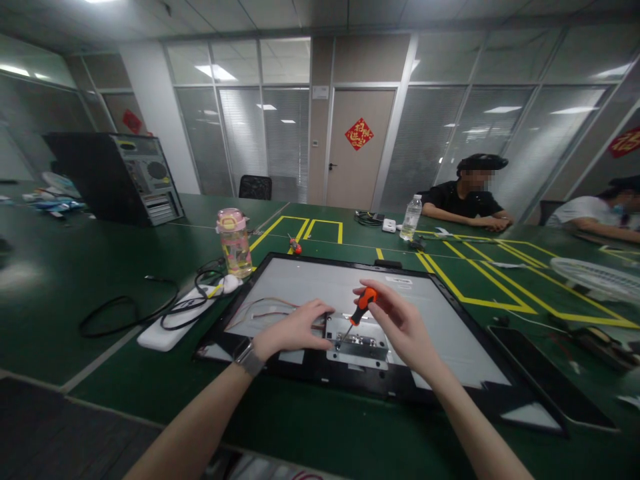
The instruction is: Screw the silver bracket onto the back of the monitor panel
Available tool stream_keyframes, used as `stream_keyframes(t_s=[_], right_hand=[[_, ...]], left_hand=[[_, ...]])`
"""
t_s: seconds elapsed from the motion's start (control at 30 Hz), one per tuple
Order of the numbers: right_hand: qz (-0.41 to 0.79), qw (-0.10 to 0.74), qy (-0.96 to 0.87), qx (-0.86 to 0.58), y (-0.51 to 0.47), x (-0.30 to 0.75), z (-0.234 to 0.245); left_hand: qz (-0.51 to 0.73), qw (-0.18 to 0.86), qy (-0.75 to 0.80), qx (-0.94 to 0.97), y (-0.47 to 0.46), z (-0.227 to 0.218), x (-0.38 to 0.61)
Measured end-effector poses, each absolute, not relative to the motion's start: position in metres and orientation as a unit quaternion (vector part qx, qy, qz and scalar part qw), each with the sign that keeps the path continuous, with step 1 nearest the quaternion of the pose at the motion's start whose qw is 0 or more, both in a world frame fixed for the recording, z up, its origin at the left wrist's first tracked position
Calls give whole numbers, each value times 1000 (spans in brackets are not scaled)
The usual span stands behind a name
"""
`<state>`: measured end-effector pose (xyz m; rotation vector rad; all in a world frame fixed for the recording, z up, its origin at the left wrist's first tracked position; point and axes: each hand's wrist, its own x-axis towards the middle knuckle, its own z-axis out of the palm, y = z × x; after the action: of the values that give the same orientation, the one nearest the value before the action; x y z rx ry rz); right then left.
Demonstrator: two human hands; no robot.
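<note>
A monitor panel (pixel 440 313) lies face down on the green table, its grey back up. A small metal bracket plate (pixel 357 343) sits near the panel's front edge. My right hand (pixel 400 323) is closed around an orange-handled screwdriver (pixel 361 308), whose tip touches the bracket. My left hand (pixel 295 328), with a watch at the wrist, rests on the panel beside the bracket's left edge, fingers curled and pressing down by thin coloured wires (pixel 260 308).
A pink drink bottle (pixel 234 243), black cables (pixel 150 310) and a white pad (pixel 170 327) lie to the left. A computer tower (pixel 120 175) stands far left. Another small screwdriver (pixel 295 247) lies beyond the panel. Two people sit at the far right by a water bottle (pixel 411 217).
</note>
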<state>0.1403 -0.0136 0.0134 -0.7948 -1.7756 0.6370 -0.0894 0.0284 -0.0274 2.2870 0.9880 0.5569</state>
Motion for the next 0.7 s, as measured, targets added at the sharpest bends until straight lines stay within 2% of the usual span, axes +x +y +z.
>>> stream_keyframes(t_s=[0.17,0.4,0.57,0.7], right_hand=[[279,530,-728,-333,-12,142,12],[214,552,-727,-347,-12,139,6],[267,554,-717,-329,-16,134,6],[183,596,-690,-368,-14,133,2]], left_hand=[[207,291,376,855,29,-28,-89],[202,269,370,866,31,-29,-90],[199,272,371,865,29,-26,-89],[201,280,374,861,28,-25,-89]])
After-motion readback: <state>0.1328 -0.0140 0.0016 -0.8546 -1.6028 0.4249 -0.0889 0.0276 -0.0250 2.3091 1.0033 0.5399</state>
